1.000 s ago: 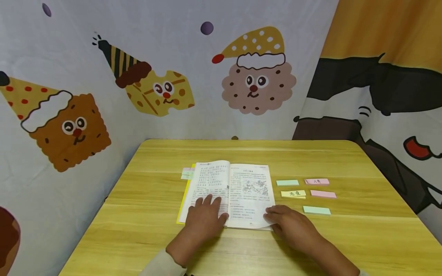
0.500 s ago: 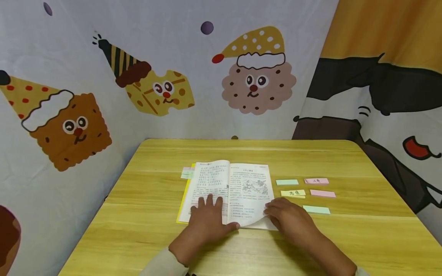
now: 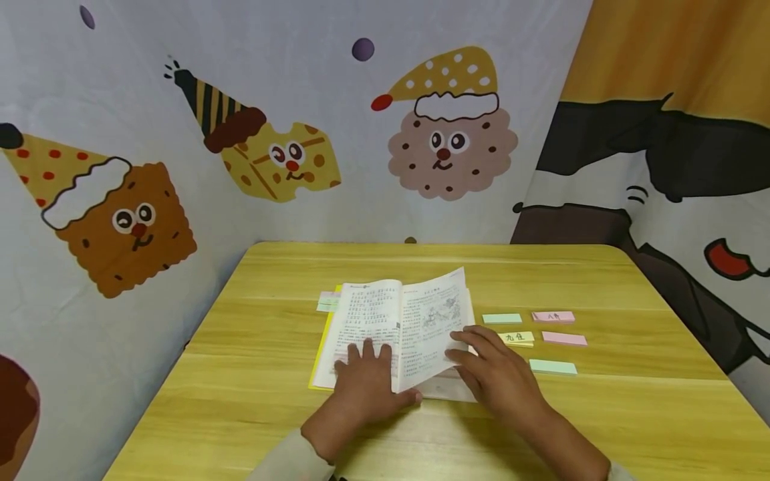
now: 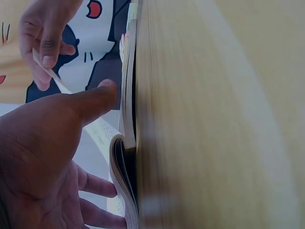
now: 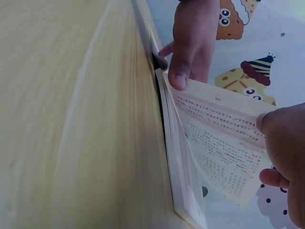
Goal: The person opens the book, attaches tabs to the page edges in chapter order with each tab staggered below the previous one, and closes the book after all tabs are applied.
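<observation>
The book (image 3: 373,314) at lower centre now has its right page (image 3: 424,341) raised higher, seemingly part-turned; the right hand (image 3: 505,377) pinches this page, the left hand (image 3: 365,387) rests opposite, fingers (image 3: 369,353) wide.

The book's white pages (image 3: 369,310) bear dark print; its cover (image 3: 322,347) is yellow. Pale green slips (image 3: 553,367), pink slips (image 3: 563,339), yellow wood-grained surface (image 3: 240,414).

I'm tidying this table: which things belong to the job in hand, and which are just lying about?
In the job:
book
lifted page
left hand, resting on the book
right hand, holding the page

Apparently lying about, right of the book:
green slips
pink slips
yellow slips
</observation>
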Action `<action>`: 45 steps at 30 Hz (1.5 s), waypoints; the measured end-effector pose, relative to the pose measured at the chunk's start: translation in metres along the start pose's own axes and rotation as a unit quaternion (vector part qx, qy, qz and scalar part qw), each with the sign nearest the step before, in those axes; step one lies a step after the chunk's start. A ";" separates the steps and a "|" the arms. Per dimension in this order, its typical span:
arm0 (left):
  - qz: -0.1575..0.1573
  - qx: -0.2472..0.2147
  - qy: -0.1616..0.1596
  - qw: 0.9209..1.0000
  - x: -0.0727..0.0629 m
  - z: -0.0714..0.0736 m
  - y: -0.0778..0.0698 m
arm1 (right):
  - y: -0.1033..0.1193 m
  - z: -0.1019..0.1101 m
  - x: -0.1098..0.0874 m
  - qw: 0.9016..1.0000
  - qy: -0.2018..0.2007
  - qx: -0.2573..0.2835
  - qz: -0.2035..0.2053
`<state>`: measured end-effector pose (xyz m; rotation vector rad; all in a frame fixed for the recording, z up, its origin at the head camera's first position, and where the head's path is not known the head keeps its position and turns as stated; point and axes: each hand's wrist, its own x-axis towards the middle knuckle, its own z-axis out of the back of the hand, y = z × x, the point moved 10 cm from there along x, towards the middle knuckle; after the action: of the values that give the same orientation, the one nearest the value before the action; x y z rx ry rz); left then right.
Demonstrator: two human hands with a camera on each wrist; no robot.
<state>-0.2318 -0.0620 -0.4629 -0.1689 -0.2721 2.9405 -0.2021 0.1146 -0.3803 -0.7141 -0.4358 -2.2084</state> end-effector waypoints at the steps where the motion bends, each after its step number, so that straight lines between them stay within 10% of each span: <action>1: 0.001 -0.001 -0.001 1.000 0.000 0.000 0.000 | 0.001 0.000 0.001 1.000 -0.004 0.001 0.002; 11: 0.038 -0.046 -0.027 0.998 0.002 0.001 0.009 | -0.005 -0.003 -0.001 0.999 -0.003 0.005 -0.048; 21: 0.082 -0.142 -0.108 0.981 0.001 0.020 0.030 | -0.018 -0.047 -0.031 0.972 0.209 0.022 -0.105; 45: 0.049 -0.016 -0.179 0.983 -0.001 0.033 0.028 | -0.023 -0.054 -0.038 0.964 0.245 0.033 -0.097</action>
<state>-0.2402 -0.0952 -0.4355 0.3557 -0.3707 3.0495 -0.2171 0.1232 -0.4485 -0.0755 -0.3319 -2.4383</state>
